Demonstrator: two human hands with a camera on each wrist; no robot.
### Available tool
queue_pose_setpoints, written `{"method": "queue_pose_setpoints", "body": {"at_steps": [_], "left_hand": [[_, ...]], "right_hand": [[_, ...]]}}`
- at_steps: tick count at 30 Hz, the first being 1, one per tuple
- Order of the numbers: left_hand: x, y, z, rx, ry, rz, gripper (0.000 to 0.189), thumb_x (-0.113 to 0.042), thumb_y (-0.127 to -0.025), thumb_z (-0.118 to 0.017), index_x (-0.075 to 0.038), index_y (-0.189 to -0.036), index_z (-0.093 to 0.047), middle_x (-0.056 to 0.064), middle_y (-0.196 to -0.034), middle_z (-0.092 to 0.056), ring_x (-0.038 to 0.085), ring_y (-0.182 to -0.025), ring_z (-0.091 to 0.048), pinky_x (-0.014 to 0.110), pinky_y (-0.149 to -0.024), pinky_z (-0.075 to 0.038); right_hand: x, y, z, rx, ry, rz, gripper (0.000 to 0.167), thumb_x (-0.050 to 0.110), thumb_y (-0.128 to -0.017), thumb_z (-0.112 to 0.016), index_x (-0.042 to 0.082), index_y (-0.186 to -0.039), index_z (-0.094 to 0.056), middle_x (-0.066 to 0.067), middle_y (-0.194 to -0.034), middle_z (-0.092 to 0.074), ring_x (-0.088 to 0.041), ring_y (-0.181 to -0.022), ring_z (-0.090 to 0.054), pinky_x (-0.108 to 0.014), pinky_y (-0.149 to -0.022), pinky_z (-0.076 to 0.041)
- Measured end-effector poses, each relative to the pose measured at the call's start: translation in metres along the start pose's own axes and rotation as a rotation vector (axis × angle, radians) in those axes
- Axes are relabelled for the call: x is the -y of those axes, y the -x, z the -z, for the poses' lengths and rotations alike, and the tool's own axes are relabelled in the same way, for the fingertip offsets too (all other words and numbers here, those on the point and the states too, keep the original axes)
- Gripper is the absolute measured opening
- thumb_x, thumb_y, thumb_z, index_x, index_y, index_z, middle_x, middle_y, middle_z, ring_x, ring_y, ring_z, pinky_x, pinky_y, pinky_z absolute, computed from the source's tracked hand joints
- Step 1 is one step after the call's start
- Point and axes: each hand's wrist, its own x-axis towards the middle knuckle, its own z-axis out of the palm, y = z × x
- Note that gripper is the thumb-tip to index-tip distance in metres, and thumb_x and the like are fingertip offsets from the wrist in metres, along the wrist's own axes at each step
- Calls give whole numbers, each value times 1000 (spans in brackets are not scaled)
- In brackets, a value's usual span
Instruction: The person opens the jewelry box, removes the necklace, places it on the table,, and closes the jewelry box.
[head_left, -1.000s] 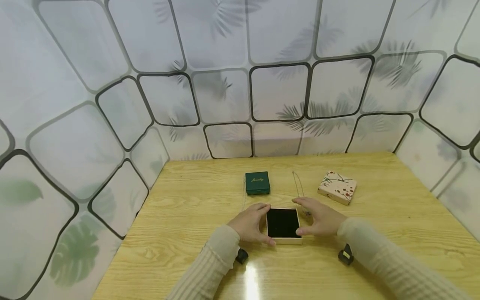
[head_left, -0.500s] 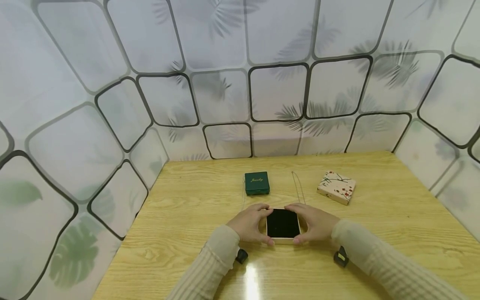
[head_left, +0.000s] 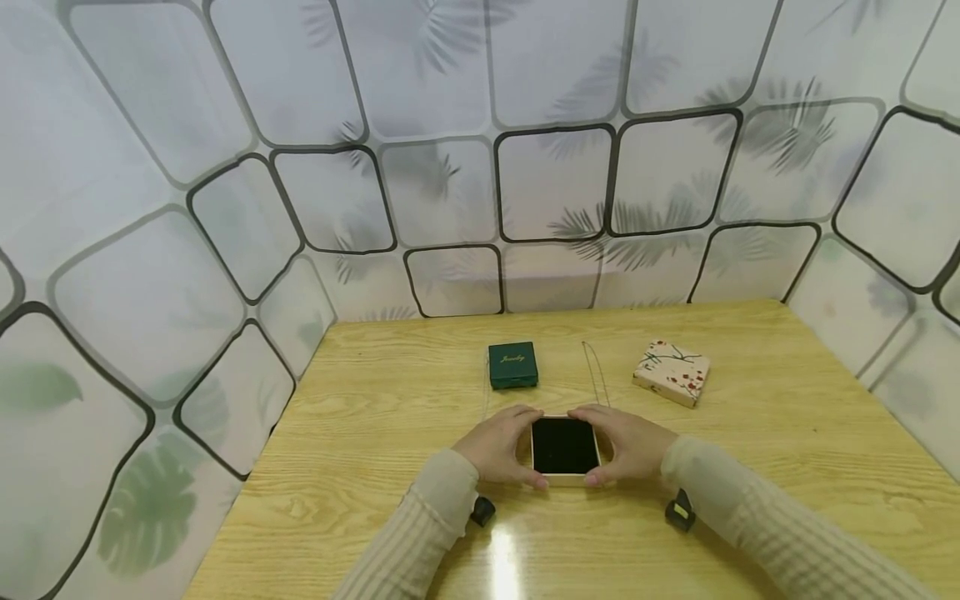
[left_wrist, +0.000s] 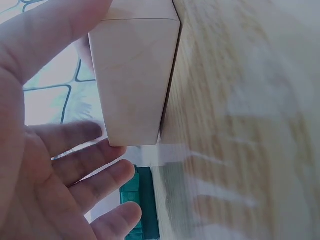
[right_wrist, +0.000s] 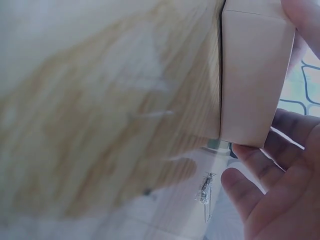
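A small square jewelry box (head_left: 565,480), pale outside with a black insert (head_left: 564,446), sits lidless on the table before me. My left hand (head_left: 498,446) grips its left side, thumb at the near face and fingertips at the far edge. On the opposite side my right hand (head_left: 630,443) holds it the same way. In both wrist views the box's plain side wall (left_wrist: 136,82) stands between thumb and fingers. Just beyond the right hand lies a silver necklace (head_left: 596,371); its sparkling pendant (right_wrist: 206,189) shows in the right wrist view but is hidden in the head view.
A dark green box with gold lettering (head_left: 513,365) stands farther back, with a thin chain (head_left: 486,385) along its left side. At the back right rests a flat square box piece printed with branches and red flowers (head_left: 672,372). Patterned curtains border the wooden table (head_left: 360,400).
My right hand has moved left and closed in on the box's right side, covering the necklace pendant in the head view. The left hand has stayed at the left side.
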Motion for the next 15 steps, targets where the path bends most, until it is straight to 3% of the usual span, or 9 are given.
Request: {"method": "queue_pose_setpoints", "body": {"at_steps": [8,15], "left_hand": [[2,1,-2,3,36,27,116,-65,-67,-76,-6,-152,-25,8,-150,-35,23,-136,-37,39,-108,-36],[2,1,-2,23,29,40,115,-67,-67,-75,-7,-152,-27,9,-150,-36,23,-136,-36,39,-108,-36]], "right_hand": [[1,0,2,-10,9,3,103,61,-74,-74,6,-149,-32,-16,-150,-35,-36,-136,-33,-59,-106,-30],[-16,6,28,-156,55,-75,98,52,-77,-76,3,-149,-31,-20,-149,-34,-42,-134,-34,-60,-104,-32]]}}
